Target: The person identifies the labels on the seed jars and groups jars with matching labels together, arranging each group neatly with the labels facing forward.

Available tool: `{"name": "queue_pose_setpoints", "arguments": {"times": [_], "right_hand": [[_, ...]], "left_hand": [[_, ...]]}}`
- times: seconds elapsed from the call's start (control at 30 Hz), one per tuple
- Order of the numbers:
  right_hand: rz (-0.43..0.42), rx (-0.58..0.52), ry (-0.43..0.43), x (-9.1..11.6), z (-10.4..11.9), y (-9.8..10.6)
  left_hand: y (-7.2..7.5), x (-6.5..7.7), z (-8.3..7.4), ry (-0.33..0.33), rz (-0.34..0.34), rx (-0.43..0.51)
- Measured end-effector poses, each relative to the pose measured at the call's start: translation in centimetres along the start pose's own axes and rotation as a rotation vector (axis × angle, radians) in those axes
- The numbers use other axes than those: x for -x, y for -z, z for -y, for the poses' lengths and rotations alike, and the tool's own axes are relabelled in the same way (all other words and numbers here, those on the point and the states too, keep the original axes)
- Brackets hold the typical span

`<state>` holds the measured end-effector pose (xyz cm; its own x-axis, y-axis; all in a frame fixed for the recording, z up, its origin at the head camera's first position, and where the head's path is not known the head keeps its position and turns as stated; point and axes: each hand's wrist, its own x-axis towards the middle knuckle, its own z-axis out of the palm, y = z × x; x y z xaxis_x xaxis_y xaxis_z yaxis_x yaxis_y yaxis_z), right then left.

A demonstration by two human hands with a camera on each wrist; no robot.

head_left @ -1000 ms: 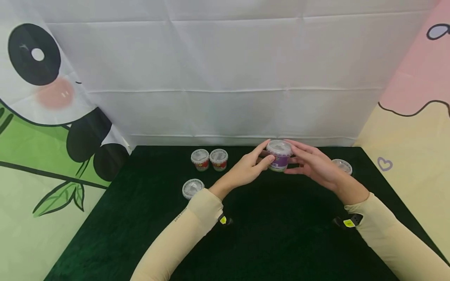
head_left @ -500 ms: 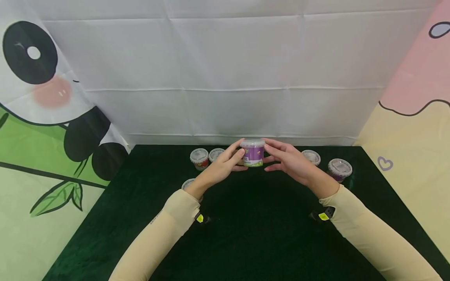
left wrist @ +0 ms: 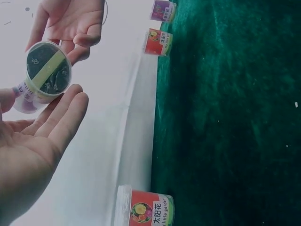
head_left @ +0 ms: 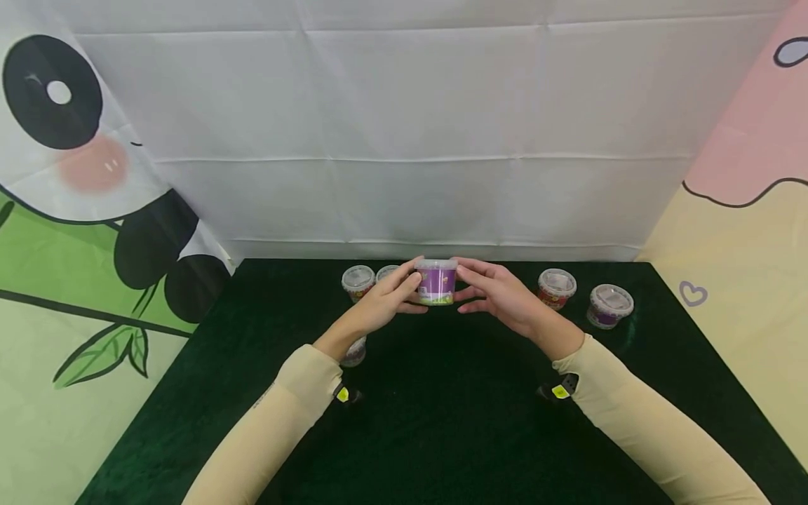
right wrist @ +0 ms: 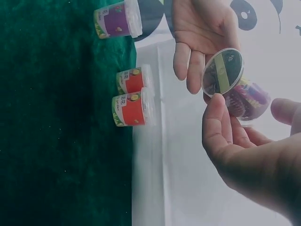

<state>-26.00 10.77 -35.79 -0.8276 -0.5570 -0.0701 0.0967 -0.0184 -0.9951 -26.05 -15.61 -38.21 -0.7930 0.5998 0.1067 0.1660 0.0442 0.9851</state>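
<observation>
A small clear-lidded plastic tub with a purple label [head_left: 437, 283] is held up between both hands near the back of the table. My left hand [head_left: 384, 301] grips its left side, thumb toward me and fingers behind. On the other side, my right hand [head_left: 501, 298] holds it with fingertips and thumb around the right edge, lower fingers spread. Both wrist views show the tub from below: its dark round base [left wrist: 48, 68] has a pale yellow-green strip across it. In the right wrist view, the right index fingertip meets the rim of the base [right wrist: 222, 73].
Behind my left hand stand two red-labelled tubs [head_left: 358, 279], and another tub [head_left: 355, 353] is partly hidden by the left wrist. To the right are a red-labelled tub [head_left: 557, 287] and a purple-labelled tub [head_left: 609, 306]. Dark green cloth [head_left: 442, 421] covers the table; a white curtain [head_left: 404, 140] hangs behind.
Both hands have carried the purple-labelled tub leftward, from right of centre to near the two red-labelled tubs. The two tubs on the right have come out from behind the right arm.
</observation>
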Motion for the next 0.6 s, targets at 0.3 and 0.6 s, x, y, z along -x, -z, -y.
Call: {"name": "queue_pose_setpoints", "arguments": {"times": [0.3, 0.6], "right_hand": [[0.004, 0.017, 0.006, -0.39, -0.62, -0.2], [-0.009, 0.031, 0.006, -0.23, -1.03, 0.0]], "left_hand": [[0.1, 0.56, 0.12, 0.007, -0.014, -0.016], [-0.2, 0.38, 0.59, 0.008, -0.017, -0.008]]}}
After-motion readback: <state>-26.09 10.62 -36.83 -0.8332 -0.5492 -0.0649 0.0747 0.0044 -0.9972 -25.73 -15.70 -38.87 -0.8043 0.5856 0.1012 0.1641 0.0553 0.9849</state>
